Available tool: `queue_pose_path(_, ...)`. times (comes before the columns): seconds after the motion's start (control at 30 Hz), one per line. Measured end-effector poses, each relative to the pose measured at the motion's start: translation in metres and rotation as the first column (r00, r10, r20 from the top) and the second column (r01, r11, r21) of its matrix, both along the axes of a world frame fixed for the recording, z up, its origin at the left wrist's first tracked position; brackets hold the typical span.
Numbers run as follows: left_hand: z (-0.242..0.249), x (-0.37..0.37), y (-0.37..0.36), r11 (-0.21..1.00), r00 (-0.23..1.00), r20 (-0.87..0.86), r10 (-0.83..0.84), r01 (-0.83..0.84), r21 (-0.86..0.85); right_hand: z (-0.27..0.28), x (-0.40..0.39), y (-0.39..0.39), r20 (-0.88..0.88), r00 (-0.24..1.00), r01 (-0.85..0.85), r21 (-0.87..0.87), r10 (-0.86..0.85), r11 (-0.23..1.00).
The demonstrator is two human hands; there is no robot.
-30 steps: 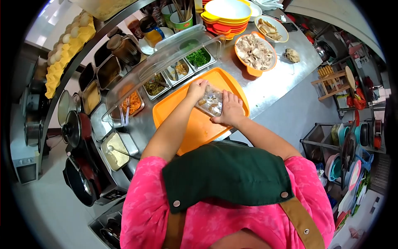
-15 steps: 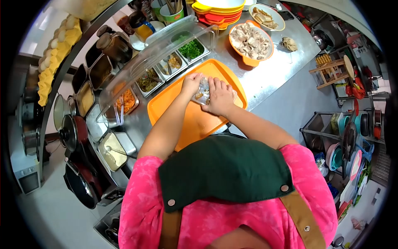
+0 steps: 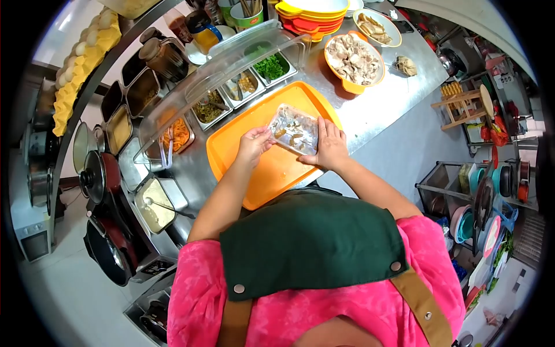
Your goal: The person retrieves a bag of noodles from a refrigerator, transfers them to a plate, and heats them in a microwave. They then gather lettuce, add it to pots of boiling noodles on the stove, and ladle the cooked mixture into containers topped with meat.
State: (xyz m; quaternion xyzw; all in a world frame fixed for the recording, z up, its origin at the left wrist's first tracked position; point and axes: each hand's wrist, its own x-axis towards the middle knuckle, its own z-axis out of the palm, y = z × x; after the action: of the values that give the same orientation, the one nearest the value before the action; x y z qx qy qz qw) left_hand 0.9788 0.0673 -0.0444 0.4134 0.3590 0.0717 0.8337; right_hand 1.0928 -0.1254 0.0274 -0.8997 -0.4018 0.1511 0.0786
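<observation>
A clear plastic container (image 3: 295, 130) with brown pieces in it is between my hands, over the orange tray (image 3: 260, 182). My left hand (image 3: 254, 144) pinches its left edge between thumb and fingertips. Along the right edge lies my right hand (image 3: 332, 147), fingers on the far side and thumb at the near corner, gripping it. Both hands are above the tray, whose raised rim shows around them.
Behind the tray stand metal pans of chopped greens (image 3: 270, 67) and other toppings under a clear cover (image 3: 231, 61). An orange-rimmed bowl of sliced meat (image 3: 354, 62) sits at the back right. Shredded carrot (image 3: 175, 136) and a pale paste pan (image 3: 154, 206) are left.
My hands have moved apart to opposite edges of the container, uncovering its face. Before, my right hand lay flat across it. My left hand has come lower and nearer me.
</observation>
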Motion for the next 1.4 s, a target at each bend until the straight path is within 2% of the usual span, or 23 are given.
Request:
queue_pose_path(0.13,0.009,0.006,0.003,1.0,1.0,0.013,-0.006,0.006,0.012,0.0,-0.002,0.003,0.037,0.999,0.027,0.002,-0.027,1.0)
queue_pose_path(0.2,0.014,0.005,0.002,0.999,1.0,-0.014,-0.027,0.027,0.02,-0.016,0.002,-0.007,0.131,0.991,-0.022,0.268,-0.013,0.963)
queue_pose_path(0.23,0.018,0.004,0.001,0.999,0.998,-0.05,-0.037,0.036,-0.012,-0.027,0.003,-0.014,0.139,0.99,-0.016,0.272,-0.023,0.962)
queue_pose_path(0.27,0.021,0.004,0.001,0.998,0.995,-0.085,-0.045,0.041,-0.043,-0.036,0.006,-0.019,-0.252,0.955,0.257,0.431,-0.158,0.865)
queue_pose_path(0.3,0.019,0.004,0.0,0.999,0.996,-0.078,-0.05,0.049,-0.005,-0.043,0.009,-0.022,-0.621,0.76,0.547,0.454,-0.191,0.704)
queue_pose_path(0.33,0.018,0.002,-0.001,0.998,0.995,-0.078,-0.068,0.068,0.001,-0.039,0.008,-0.022,-0.622,0.757,0.56,0.458,-0.202,0.691)
queue_pose_path(0.4,0.018,0.003,-0.001,0.989,0.986,-0.123,-0.11,0.12,0.085,-0.021,0.014,-0.021,-0.893,0.359,0.666,0.042,-0.271,0.745)
queue_pose_path(0.43,0.015,0.004,-0.002,0.976,0.98,-0.133,-0.151,0.169,0.137,-0.019,0.016,-0.02,-0.927,0.288,0.704,0.034,-0.241,0.71)
queue_pose_path(0.57,0.034,0.006,-0.014,0.994,0.994,0.024,-0.11,0.11,-0.017,-0.017,0.024,-0.027,-0.99,0.138,0.752,0.075,-0.044,0.654)
queue_pose_path(0.6,0.033,0.009,-0.021,0.993,0.992,0.034,-0.119,0.12,-0.004,-0.022,0.028,-0.03,-0.997,0.083,0.764,0.07,0.01,0.641)
queue_pose_path(0.67,0.035,0.018,-0.033,0.995,0.997,0.066,-0.036,0.041,-0.087,-0.001,0.031,-0.036,-0.989,-0.029,0.854,0.05,0.143,0.517)
queue_pose_path(0.73,0.055,0.036,-0.054,0.998,0.99,0.136,-0.023,0.031,-0.051,-0.023,0.049,-0.051,-0.976,-0.012,0.875,0.096,0.22,0.474)
queue_pose_path(0.83,0.074,0.078,-0.092,0.999,0.969,0.245,0.007,0.002,-0.037,-0.04,0.097,-0.099,-0.98,0.055,0.808,0.158,0.194,0.567)
queue_pose_path(0.9,0.078,0.116,-0.123,0.999,0.959,0.284,-0.013,0.025,-0.037,-0.043,0.132,-0.13,-0.984,0.008,0.856,0.1,0.18,0.507)
queue_pose_path(0.97,0.07,0.155,-0.145,0.993,0.961,0.253,-0.114,0.106,0.043,0.015,0.162,-0.162,-0.959,0.013,0.907,0.131,0.284,0.399)
queue_pose_path(1.0,0.073,0.177,-0.158,0.977,0.976,0.159,-0.152,0.124,0.174,0.032,0.179,-0.175,-0.944,0.025,0.908,0.159,0.329,0.387)
queue_pose_path(1.03,0.08,0.2,-0.17,0.977,0.964,0.203,-0.171,0.139,0.164,0.038,0.195,-0.189,-0.927,0.033,0.91,0.182,0.373,0.371)
queue_pose_path(1.1,0.094,0.225,-0.178,0.979,0.953,0.252,-0.165,0.127,0.16,0.009,0.235,-0.223,-0.938,0.06,0.957,0.152,0.343,0.248)
queue_pose_path(1.17,0.102,0.23,-0.174,0.946,0.951,0.138,-0.278,0.245,0.214,-0.043,0.292,-0.263,-0.909,0.224,0.946,0.29,0.351,0.145)
queue_pose_path(1.23,0.098,0.221,-0.169,0.941,0.968,0.108,-0.227,0.189,0.281,0.0,0.327,-0.246,-0.91,0.386,0.918,0.363,0.149,-0.157)
queue_pose_path(1.3,0.083,0.202,-0.161,0.884,0.977,-0.003,-0.215,0.196,0.424,-0.051,0.392,-0.277,-0.889,0.456,0.884,0.449,0.027,-0.13)
queue_pose_path(1.33,0.067,0.188,-0.157,0.875,0.98,0.013,-0.196,0.169,0.453,-0.056,0.413,-0.282,-0.906,0.422,0.897,0.422,-0.028,-0.131)
queue_pose_path(1.4,0.065,0.163,-0.161,0.896,0.991,-0.106,-0.087,0.124,0.427,-0.059,0.445,-0.293,-0.915,0.397,0.907,0.403,-0.076,-0.117)
